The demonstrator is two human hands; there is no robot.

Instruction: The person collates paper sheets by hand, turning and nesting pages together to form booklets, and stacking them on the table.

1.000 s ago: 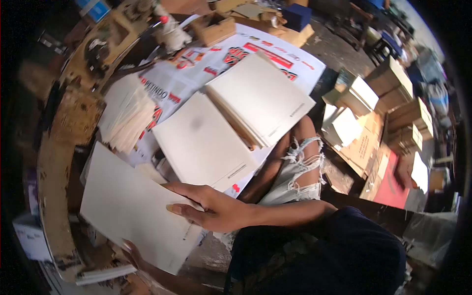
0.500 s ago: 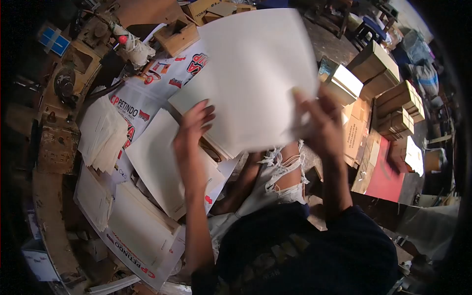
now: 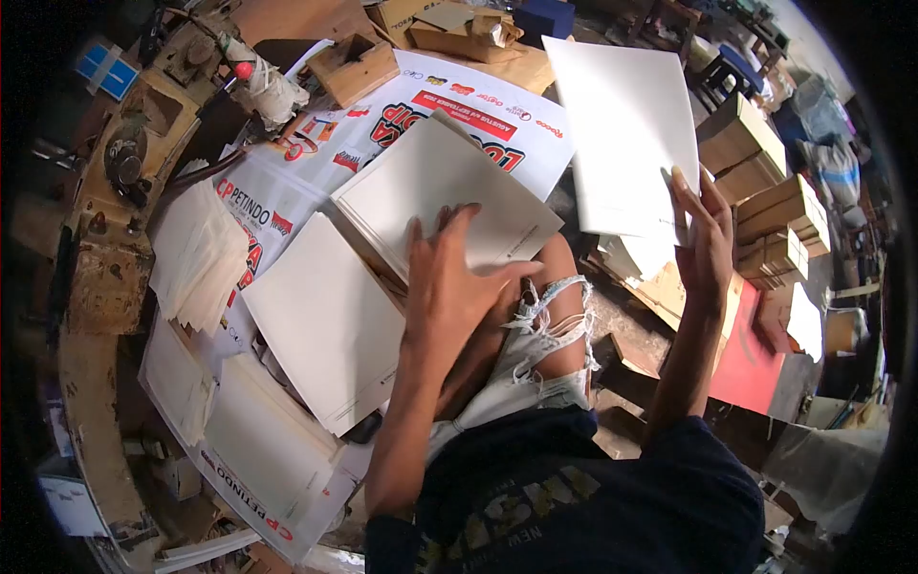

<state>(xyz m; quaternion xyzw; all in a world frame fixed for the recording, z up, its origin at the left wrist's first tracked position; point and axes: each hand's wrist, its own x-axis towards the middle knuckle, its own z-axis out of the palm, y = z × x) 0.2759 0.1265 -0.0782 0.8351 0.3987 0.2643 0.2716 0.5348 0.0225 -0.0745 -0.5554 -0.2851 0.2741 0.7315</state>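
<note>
My right hand [image 3: 706, 230] is closed on the lower right edge of a white paper sheet [image 3: 626, 139], held up to the right with its thumb and fingers at that edge. Over the near side of a stack of white paper [image 3: 430, 182], my left hand [image 3: 454, 273] has its fingers spread; the fingertips seem to rest on the top sheet. Small print shows near that sheet's right edge. Left of my left hand lies another stack of white sheets [image 3: 325, 320]. Both stacks sit on a printed banner [image 3: 507, 120].
More paper piles [image 3: 206, 253] lie at the left, with another stack [image 3: 268, 440] nearer me. A wooden box [image 3: 354, 69] and a rusty machine frame [image 3: 110, 277] stand beyond and left. Tied brown bundles [image 3: 741, 143] and a red board [image 3: 751, 349] are at the right.
My right hand has carried the sheet rightward, away from above the stack, uncovering the stack and banner. My left hand has shifted right and now lies over the stack.
</note>
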